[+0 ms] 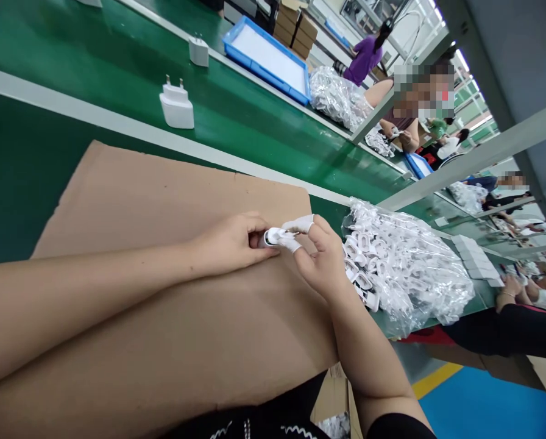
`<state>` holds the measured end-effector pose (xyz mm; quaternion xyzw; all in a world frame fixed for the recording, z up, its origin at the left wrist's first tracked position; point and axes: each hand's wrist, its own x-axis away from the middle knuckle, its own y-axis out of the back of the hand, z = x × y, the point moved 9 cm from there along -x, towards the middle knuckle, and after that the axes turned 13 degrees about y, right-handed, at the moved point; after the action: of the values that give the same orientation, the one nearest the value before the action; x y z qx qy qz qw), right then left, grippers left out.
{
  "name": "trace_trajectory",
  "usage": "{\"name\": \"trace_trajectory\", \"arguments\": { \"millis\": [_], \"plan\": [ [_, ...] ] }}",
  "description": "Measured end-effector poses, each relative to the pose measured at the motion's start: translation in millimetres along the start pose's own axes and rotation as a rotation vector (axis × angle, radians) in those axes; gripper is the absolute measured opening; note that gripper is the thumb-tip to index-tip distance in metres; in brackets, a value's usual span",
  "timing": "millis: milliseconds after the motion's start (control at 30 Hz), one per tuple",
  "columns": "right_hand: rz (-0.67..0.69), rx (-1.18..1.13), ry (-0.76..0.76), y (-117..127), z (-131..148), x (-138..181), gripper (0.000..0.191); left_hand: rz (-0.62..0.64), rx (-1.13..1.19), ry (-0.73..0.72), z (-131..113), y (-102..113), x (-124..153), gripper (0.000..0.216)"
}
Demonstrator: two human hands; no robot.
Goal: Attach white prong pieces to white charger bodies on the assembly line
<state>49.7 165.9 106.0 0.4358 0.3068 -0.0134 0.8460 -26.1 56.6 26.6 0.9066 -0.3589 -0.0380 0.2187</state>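
In the head view, the left hand (230, 241) curls closed around a small white plastic part (273, 237), while the right hand (321, 262) pinches it with two white-capped fingers (300, 224). It could slip from those smooth caps onto the brown cardboard sheet (163, 207) or into the bagged white parts (401, 262). The fingers hide most of it, so its exact kind is hard to tell.

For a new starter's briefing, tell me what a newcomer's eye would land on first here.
The two hands at centre stand out: the left hand and right hand pinch a small white plastic part above a brown cardboard sheet. Right of them lies a bulging clear bag of white parts; a white plug charger sits upper left.
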Motion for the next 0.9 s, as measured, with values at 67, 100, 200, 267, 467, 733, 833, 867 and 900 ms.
{"name": "trace_trajectory", "arguments": {
  "millis": [67, 100, 200, 267, 467, 733, 833, 867, 900],
  "plan": [
    [0.051, 0.066, 0.055, -6.0, 4.7, -2.2, 0.016, 0.002, 0.003, -0.005, 0.0, -0.3, -0.5, 0.029],
    [0.071, 0.107, 0.073, -8.0, 6.0, -3.1, 0.017, 0.002, 0.005, -0.007, -0.1, -0.4, -0.8, 0.029],
    [0.145, 0.240, 0.077, -12.5, 6.2, -5.7, 0.023, 0.001, 0.015, -0.013, -1.2, 0.1, -1.2, 0.028],
    [0.194, 0.307, 0.065, -13.6, 5.6, -8.0, 0.024, 0.010, 0.021, -0.007, -2.0, 0.3, -0.9, 0.027],
    [0.273, 0.283, 0.058, -14.6, 6.0, -16.0, 0.021, 0.042, 0.016, 0.043, -2.2, 0.9, 0.3, 0.028],
    [0.255, 0.266, 0.065, -15.6, -1.0, -14.8, 0.025, 0.026, 0.006, 0.029, -3.4, 1.6, -0.3, 0.030],
    [0.241, 0.305, -0.003, -16.2, -7.8, -9.0, 0.019, -0.007, -0.003, 0.013, -4.2, 2.5, 0.9, 0.032],
    [0.229, 0.319, -0.020, -16.0, -8.8, -7.3, 0.018, -0.019, -0.008, 0.011, -4.0, 2.4, 1.3, 0.033],
    [0.215, 0.330, -0.031, -15.8, -9.2, -5.9, 0.018, -0.030, -0.014, 0.007, -3.8, 1.9, 1.8, 0.034]
  ]
}}
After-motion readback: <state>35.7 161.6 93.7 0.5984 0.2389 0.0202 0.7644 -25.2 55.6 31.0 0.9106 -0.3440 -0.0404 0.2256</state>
